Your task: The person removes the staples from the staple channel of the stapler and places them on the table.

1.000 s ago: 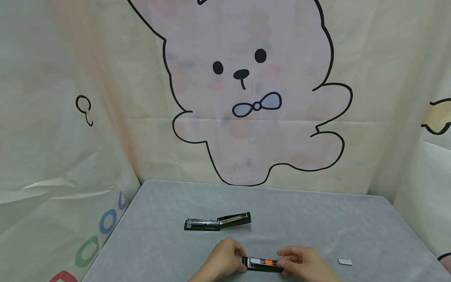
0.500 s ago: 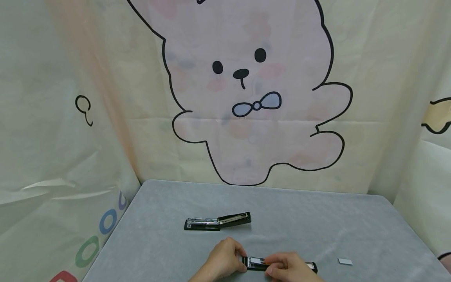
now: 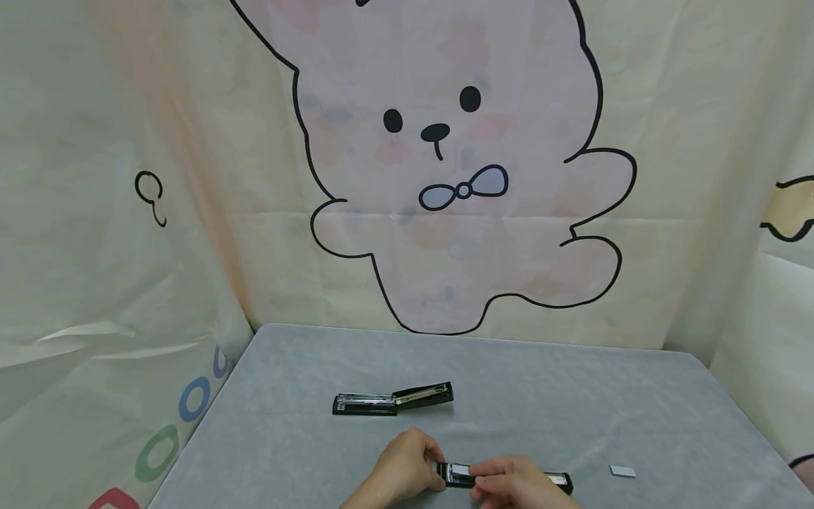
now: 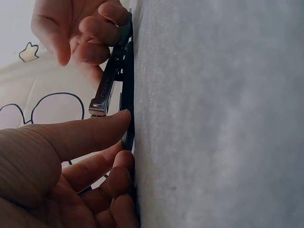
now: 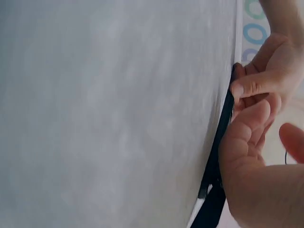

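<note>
In the head view a black stapler (image 3: 456,474) lies opened out on the table near the front edge. My left hand (image 3: 407,463) pinches its left end between thumb and fingers. My right hand (image 3: 511,482) has its fingers curled at the middle and hides that part; the stapler's right end shows beyond it. From the left wrist, the shiny metal magazine (image 4: 103,90) stands tilted off the black base, and the right hand (image 4: 85,31) touches the stapler with curled fingers. In the right wrist view the right hand (image 5: 251,156) covers much of the stapler (image 5: 221,137).
A second black stapler (image 3: 365,404), also opened out, lies farther back on the grey-blue table cloth (image 3: 540,396). Right of the hands is a small pale grey block (image 3: 622,471), perhaps a strip of staples. A printed curtain (image 3: 445,247) hangs behind the table.
My right hand has slid left from the orange-marked part of the near stapler to its middle, covering the orange and uncovering the right end. The left hand has stayed put.
</note>
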The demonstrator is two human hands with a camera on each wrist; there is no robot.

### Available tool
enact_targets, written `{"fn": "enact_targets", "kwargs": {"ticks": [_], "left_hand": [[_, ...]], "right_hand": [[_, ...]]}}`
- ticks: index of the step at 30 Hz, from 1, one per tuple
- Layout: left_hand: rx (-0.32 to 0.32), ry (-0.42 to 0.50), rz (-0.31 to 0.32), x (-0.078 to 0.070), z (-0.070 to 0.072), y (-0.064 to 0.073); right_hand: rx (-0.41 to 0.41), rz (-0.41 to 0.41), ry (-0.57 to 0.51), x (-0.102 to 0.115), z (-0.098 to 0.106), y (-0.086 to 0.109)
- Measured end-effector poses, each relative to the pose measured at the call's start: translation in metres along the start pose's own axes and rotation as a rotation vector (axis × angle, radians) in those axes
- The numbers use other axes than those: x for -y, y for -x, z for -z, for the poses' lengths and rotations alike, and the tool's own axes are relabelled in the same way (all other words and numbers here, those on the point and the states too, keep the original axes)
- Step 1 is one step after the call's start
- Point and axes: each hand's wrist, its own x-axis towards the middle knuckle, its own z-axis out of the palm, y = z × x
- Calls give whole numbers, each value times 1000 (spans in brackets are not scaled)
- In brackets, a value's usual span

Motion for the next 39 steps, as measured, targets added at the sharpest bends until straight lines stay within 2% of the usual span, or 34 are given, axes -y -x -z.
{"fn": "enact_targets", "kwargs": {"ticks": [6,14,26,30,34,39], "left_hand": [[-26,-7,-36,2,-1,1],[-35,-20,-37,2,-1,2],[-37,-28,-41,2,-1,2],[-31,-21,-39,1,-1,3],[-35,-17,-70,2,-1,4],[-60,-23,-116,4,-2,5]], "right_hand": [[-31,-25,-98,2,-3,0],[-68,-48,-138,4,-6,0],[-182,-40,2,9,-18,-7],[-195,-18,40,11,-22,-9],[-204,4,67,11,-24,-9],[-255,7,95,11,-23,-8]]}}
